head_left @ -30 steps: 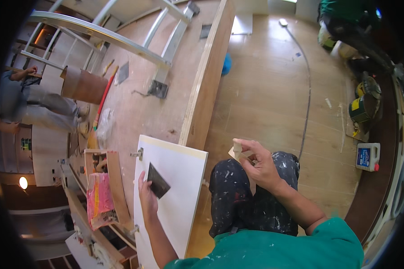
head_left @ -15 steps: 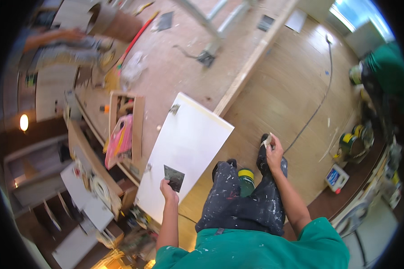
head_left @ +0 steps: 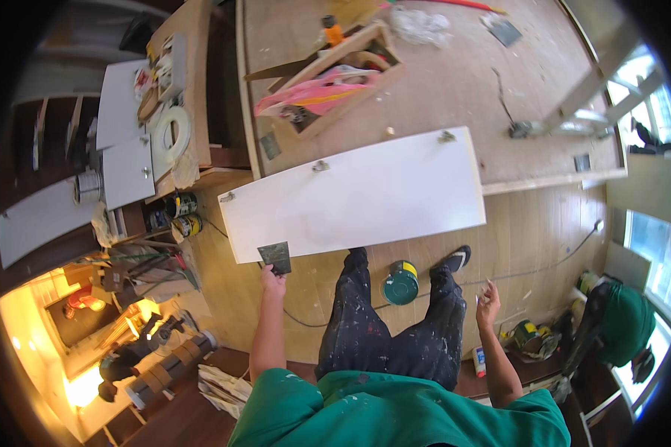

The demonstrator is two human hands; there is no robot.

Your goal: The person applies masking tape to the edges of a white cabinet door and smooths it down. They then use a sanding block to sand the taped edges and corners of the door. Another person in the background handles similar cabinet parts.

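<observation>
My left hand (head_left: 273,279) grips the lower edge of a dark grey-green square of sandpaper (head_left: 275,257). The sandpaper is at the near left corner of a long white cabinet door (head_left: 365,190), overlapping it in view; whether they touch I cannot tell. Metal hinges (head_left: 320,166) sit along the door's far edge, and the door lies partly over the table's front. My right hand (head_left: 487,304) is raised to the right of my knee, away from the door, fingers curled. Something small and pale shows at its fingertips, too small to name.
A green paint can (head_left: 401,284) stands on the floor between my feet. Behind the door, the table (head_left: 440,89) bears a wooden toolbox (head_left: 335,82), sandpaper pieces and a ladder's foot (head_left: 520,130). A cable (head_left: 529,272) crosses the floor. At right is a person in green (head_left: 628,313).
My view has swung left, so the door now lies crosswise before me. The sandpaper stays in my left hand, now at the door's near left corner. My right hand has shifted right.
</observation>
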